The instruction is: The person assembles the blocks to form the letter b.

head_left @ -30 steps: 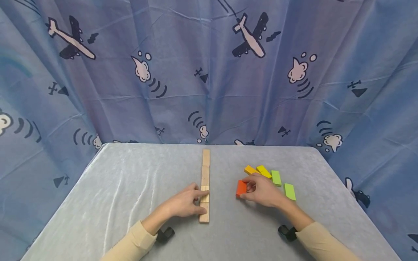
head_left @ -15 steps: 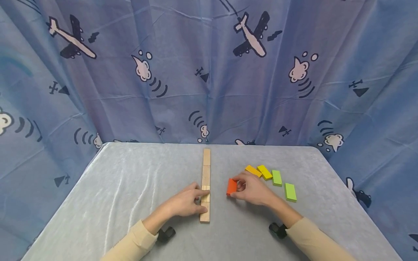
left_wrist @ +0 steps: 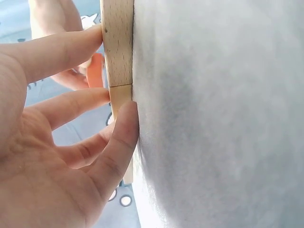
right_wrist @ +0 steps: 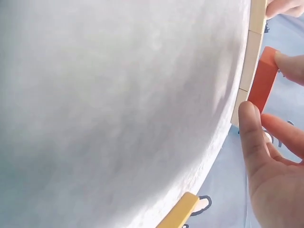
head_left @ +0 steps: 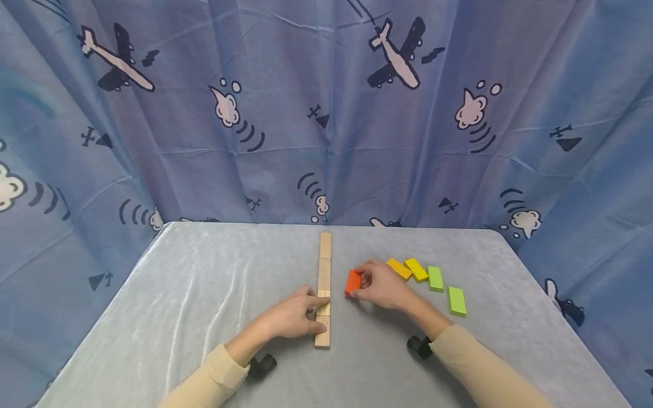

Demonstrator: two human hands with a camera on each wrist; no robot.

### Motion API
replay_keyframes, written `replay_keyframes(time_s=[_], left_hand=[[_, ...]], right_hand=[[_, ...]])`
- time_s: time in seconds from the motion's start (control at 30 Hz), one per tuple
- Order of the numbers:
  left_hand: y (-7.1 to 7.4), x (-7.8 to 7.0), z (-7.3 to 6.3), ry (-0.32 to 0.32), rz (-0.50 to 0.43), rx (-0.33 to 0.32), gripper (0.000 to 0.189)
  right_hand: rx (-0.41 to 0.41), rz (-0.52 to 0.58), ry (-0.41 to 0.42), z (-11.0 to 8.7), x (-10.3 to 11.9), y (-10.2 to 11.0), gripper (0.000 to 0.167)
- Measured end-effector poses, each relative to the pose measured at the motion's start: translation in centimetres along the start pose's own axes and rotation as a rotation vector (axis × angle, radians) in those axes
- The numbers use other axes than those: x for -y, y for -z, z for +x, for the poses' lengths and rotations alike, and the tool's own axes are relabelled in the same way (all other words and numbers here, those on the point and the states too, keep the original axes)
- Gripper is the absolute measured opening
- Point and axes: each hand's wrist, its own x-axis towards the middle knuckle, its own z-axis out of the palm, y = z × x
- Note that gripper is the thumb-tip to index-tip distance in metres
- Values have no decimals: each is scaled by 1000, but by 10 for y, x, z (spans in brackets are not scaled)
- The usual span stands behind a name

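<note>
A straight row of plain wooden blocks [head_left: 325, 275] lies end to end down the middle of the table. My left hand [head_left: 291, 314] rests on the row's near half, index finger and thumb straight against the blocks. In the left wrist view, the thumb and fingertips [left_wrist: 127, 116] touch a wooden block [left_wrist: 118, 45] with a seam below it. My right hand [head_left: 382, 285] pinches an orange-red block [head_left: 352, 281] between thumb and fingers, a short gap to the right of the row. The right wrist view shows this orange-red block [right_wrist: 264, 78] tilted in the grip.
Right of the right hand lie an orange-yellow block [head_left: 399, 269], a yellow block [head_left: 416, 270] and two light green blocks [head_left: 456, 301]. A pale cloth covers the table [head_left: 204, 272]. Behind it hangs a blue curtain [head_left: 285, 113] with airplane prints.
My right hand has moved left with the orange-red block, closer to the wooden row. More of the orange-yellow block now shows. The left hand keeps its place on the row.
</note>
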Motion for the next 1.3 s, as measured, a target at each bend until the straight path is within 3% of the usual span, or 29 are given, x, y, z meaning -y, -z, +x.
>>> replay_keyframes(time_s=[0.3, 0.67, 0.87, 1.07, 1.3], left_hand=[[0, 1, 0, -9, 10, -4, 62], [-1, 1, 1, 6, 4, 4, 61], [0, 1, 1, 3, 2, -1, 61], [-1, 2, 1, -13, 27, -12, 61], [-2, 3, 1, -6, 15, -12, 62]], right_hand=[[-2, -73, -19, 17, 2, -12, 55], [62, -35, -36, 23, -1, -11, 57], [85, 5, -31, 23, -5, -6, 45], [41, 41, -42, 27, -6, -8, 31], [19, 25, -71, 30, -6, -12, 29]])
